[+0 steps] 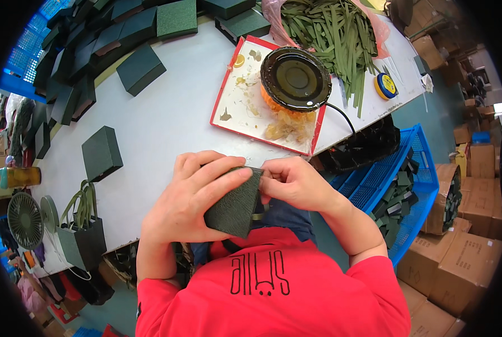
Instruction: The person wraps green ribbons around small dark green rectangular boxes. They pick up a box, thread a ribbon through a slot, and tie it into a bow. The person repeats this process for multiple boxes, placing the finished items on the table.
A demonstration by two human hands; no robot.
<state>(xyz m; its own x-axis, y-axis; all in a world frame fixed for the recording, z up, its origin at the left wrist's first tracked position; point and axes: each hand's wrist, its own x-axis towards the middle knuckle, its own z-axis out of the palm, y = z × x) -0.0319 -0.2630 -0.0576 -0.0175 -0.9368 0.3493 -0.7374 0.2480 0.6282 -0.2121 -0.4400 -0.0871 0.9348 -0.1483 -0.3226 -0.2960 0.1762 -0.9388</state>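
At the near edge of the white counter (166, 121), both hands hold a dark green textured box (235, 203) above the person's lap. The left hand (192, 199) wraps its face, grip pressed around it; the right hand (293, 182) pinches its right edge, fingertips together. Just beyond lies a red-rimmed tray (231, 106) carrying a round black glue pot (295, 78), with green ribbon strips (329, 33) behind.

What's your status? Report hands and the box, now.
Left hand gripping the dark green textured square box at the table edge. Right hand pinching its right side. Olive ribbon strip hanging below. Nothing in the way.
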